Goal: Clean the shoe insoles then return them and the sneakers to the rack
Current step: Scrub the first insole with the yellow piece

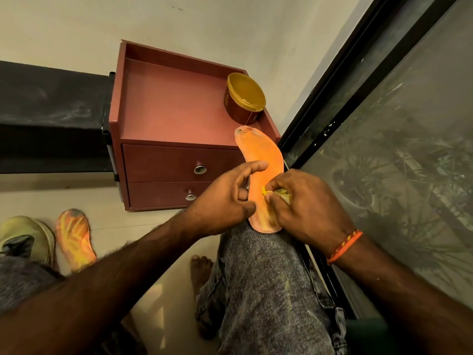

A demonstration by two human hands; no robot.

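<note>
An orange insole (263, 175) stands on a knee in grey jeans (258, 272) at centre, its worn toe end pointing toward 12 o'clock; the left hand (225, 201) grips its left edge, while the right hand (304, 203) pinches a small yellow cloth (266, 192) against its face; a second insole (74, 239) lies on the floor at 9 o'clock, just beside a pale green sneaker (28, 239); toward 12 o'clock, a red two-drawer cabinet (169, 116) carries a yellow-lidded tub (244, 98); a dark-framed window (399, 149) fills 3 o'clock.
</note>
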